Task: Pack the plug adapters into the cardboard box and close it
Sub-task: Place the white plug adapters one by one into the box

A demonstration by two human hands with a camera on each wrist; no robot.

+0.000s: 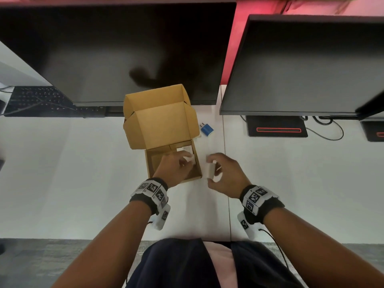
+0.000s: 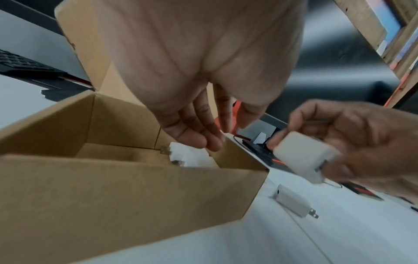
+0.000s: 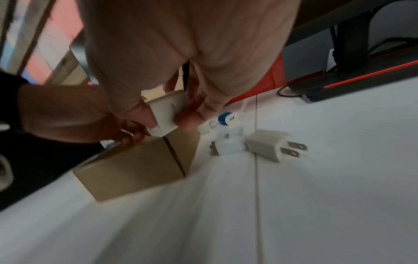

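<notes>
Right hand [image 1: 225,173] gripping white adapter [image 1: 211,171], left hand [image 1: 173,167] slack over box [image 1: 173,163], blue adapter [image 1: 206,129] beside

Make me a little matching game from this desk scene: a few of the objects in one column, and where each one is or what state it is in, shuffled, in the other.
Things:
1. brown cardboard box
2. blue plug adapter
3. white cube-shaped plug adapter
4. white plug adapter with metal prongs

Places or states:
A. pinched in the right hand
B. lying inside the box, under the left hand
C. lid flaps raised, standing open on the white table
D. lying on the table beyond the box, to its right

Pairs: 1-C, 2-D, 3-A, 4-B
</notes>
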